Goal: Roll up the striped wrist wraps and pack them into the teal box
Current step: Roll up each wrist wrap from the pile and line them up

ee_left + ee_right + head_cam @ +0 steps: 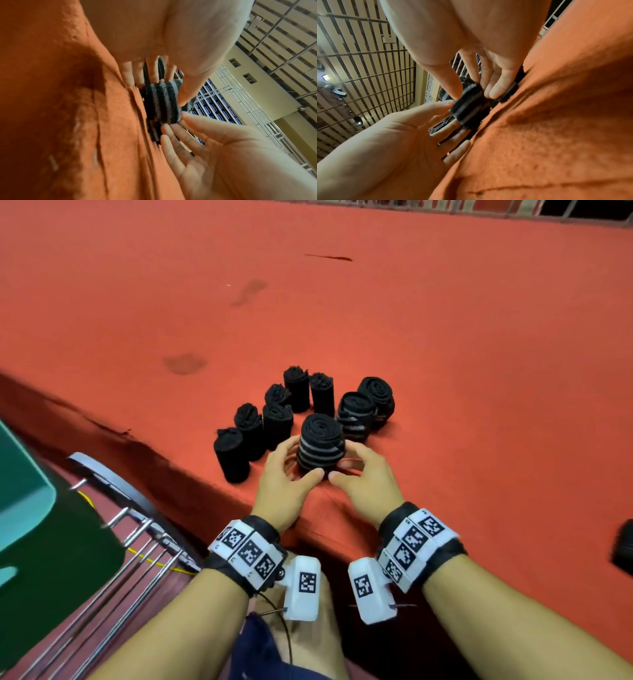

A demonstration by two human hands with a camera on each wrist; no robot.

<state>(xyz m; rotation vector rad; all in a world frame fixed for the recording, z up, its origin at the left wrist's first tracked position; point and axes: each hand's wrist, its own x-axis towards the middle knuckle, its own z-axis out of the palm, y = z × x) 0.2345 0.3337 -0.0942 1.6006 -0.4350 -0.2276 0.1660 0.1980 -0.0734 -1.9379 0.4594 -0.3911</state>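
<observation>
We cup a rolled striped wrap [321, 447] upright on the red worktop [445, 337]. Left hand [286, 487] and right hand [364, 486] curl their fingers [498, 89] round it, other rolls [274, 412] just behind.

both forearms reach forward side by side; left hand [284, 474] and right hand [363, 474] cup inward, thumbs almost touching; fingers curled

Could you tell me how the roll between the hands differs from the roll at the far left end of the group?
The striped roll shows grey bands; the left-end roll looks plain black. The striped roll is thicker with a neat spiral top; the left-end roll is slimmer with a crumpled top. The left hand and right hand touch the striped roll; the left-end roll stands untouched. Both stand upright on the orange cloth.
</observation>
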